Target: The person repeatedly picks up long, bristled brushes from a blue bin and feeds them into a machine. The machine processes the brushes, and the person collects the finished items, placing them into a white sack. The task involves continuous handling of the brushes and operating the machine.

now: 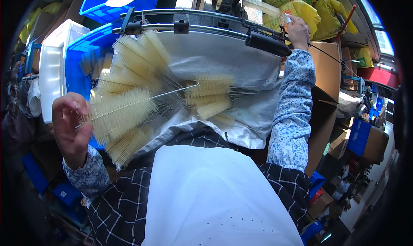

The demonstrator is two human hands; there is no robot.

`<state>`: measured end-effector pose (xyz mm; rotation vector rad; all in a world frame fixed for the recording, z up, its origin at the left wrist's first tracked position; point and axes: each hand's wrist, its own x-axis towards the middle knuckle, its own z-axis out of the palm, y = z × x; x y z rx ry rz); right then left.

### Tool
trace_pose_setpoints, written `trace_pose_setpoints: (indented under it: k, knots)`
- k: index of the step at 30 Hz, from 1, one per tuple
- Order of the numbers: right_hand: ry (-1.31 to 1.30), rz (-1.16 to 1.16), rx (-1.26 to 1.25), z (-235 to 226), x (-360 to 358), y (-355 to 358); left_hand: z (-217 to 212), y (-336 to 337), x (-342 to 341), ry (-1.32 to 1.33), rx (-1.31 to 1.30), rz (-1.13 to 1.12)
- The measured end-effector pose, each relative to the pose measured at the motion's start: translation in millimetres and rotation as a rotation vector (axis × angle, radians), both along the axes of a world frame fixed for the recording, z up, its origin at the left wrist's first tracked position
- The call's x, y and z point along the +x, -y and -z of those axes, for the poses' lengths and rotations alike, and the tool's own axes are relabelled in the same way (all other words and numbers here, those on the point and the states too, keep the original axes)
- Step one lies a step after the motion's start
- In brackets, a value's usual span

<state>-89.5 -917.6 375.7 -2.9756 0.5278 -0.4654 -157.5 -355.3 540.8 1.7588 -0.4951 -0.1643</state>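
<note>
while the left hand [71, 129] sits at about nine o'clock in the view, clenched in a pinch on the tip of one cream bottle brush [122, 108], that brush lies nearly level, its twisted wire stem [172, 92] running toward two o'clock over the heap. the heap of brushes [137, 65] fans out on the white sheet [223, 61] at the centre, with a smaller cluster of brushes [211, 97] toward three o'clock of the held one. the right hand [297, 30] is raised at one o'clock, closed around a small white piece [286, 18] by the machine rail [202, 24]; what exactly that piece is i cannot tell, it is too small. the black roller [266, 43] lies just below that hand, at its seven o'clock. a blue crate [75, 61] stands at ten o'clock behind the heap, a white tray [53, 61] just beside it further to nine o'clock, and yellow sacks [301, 9] fill the top at one o'clock. judging from this, the step in hand is drawing a single brush clear of the pile, and to do it well the pinch should stay on the bristled tip while the pull goes straight along the line of the wire, toward eight o'clock, so the bristles do not hook their neighbours and drag two or three along. keeping the brush low and level should stop the wire end from whipping. the right hand looks best held steady where it is until the brush comes free, since both seem meant to meet at the rail.
</note>
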Motion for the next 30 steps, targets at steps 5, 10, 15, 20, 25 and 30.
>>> trace_pose_setpoints:
  k: [5,10,15,20,25,30]
  knots:
    - [-0.118,-0.176,-0.210,4,1,42,-1,10,9,-0.109,0.020,0.049]
    - [-0.116,-0.206,0.301,-73,-79,15,1,6,16,-0.184,-0.006,0.148]
    - [-0.507,-0.589,0.618,-101,-111,-99,7,38,12,-0.227,0.008,0.354]
    - [-0.611,-0.976,1.350,-92,-115,-237,27,83,4,-0.087,0.024,0.427]
    - [-0.809,-0.877,1.529,-82,-107,-258,26,62,-18,-0.042,0.318,0.368]
    - [0.357,-0.432,0.114,-37,-35,-134,14,7,-32,0.024,0.967,0.195]
